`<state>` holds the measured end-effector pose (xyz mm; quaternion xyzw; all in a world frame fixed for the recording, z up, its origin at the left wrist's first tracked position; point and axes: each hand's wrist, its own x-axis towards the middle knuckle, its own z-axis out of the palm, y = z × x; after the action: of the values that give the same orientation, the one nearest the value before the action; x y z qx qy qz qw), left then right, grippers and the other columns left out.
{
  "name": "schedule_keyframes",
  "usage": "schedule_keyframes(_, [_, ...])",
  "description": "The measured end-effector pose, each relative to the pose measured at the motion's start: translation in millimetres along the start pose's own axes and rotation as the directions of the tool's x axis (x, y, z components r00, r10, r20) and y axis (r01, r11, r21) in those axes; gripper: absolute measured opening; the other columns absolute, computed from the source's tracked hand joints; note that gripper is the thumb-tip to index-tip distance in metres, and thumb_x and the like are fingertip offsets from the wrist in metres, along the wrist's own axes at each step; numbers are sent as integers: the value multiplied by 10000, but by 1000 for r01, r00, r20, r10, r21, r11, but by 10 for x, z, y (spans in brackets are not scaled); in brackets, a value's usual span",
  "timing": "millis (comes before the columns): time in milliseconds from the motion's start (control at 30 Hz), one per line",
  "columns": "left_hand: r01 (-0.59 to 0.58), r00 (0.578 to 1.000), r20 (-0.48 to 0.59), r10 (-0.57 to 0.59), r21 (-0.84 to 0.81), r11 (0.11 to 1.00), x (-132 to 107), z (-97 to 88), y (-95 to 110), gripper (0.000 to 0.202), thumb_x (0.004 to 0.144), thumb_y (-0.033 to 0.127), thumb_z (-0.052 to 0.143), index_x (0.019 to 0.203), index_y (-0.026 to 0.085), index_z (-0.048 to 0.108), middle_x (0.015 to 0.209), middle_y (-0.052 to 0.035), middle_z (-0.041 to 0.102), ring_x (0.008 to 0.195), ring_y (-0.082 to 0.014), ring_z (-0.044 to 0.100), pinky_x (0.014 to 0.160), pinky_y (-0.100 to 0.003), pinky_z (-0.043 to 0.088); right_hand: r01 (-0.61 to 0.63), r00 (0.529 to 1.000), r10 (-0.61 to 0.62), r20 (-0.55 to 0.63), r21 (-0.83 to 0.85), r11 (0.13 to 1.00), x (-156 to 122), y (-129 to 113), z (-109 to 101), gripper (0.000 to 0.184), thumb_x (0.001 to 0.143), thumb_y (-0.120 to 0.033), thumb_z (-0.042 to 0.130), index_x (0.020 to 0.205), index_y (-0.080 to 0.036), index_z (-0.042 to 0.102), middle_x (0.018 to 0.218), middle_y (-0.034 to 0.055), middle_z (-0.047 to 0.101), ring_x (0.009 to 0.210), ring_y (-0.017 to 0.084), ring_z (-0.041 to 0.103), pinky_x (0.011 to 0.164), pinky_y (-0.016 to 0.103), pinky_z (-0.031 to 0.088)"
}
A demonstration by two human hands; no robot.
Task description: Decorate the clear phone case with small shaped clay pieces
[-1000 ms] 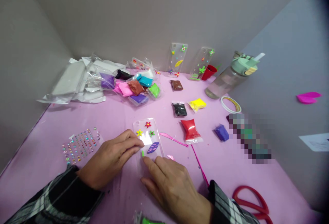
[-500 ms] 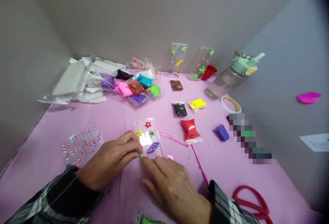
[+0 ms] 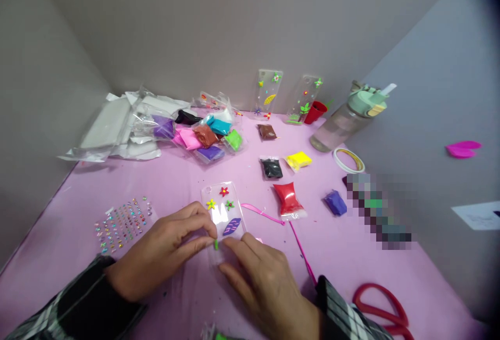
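Note:
A clear phone case lies in front of me, bearing red, yellow and green clay flowers and a purple leaf with pale stripes. On its lower part is a small green clay strip. My left hand is closed in a pinch at the upper end of that strip, coming from the left. My right hand hovers over the case's lower right side, thumb and forefinger apart with nothing between them, the fingertips just right of the strip.
Left of my hands lies a sheet of gem stickers. A pink clay knife, red clay packet and purple packet lie to the right, with red scissors nearer me. Behind stand a bottle and decorated cases.
My right forefinger has drawn back to the right from the green strip, so more of the strip shows. The left hand stays pinched beside it.

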<state>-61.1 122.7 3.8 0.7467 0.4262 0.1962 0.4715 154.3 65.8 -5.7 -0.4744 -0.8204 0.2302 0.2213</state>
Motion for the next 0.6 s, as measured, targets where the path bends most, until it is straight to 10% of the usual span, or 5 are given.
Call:
schedule_keyframes(233, [1, 1000, -5, -2, -128, 992, 12, 60, 84, 140, 939, 204, 560, 868, 276, 655, 906, 34, 618, 889, -151, 612, 783, -261, 464, -196, 980, 196, 36, 351, 916, 41, 5, -34, 247, 871, -266, 717, 1107, -252, 645, 791, -31, 586, 679, 132, 561, 617, 251, 433])
schedule_keyframes(600, [-50, 999, -1, 52, 244, 968, -11, 124, -124, 255, 996, 182, 452, 1174, 333, 554, 1135, 6, 552, 1013, -172, 612, 857, -317, 465, -151, 986, 164, -12, 339, 929, 24, 43, -9, 155, 927, -164, 588, 1057, -223, 647, 873, -4, 624, 724, 127, 585, 666, 256, 442])
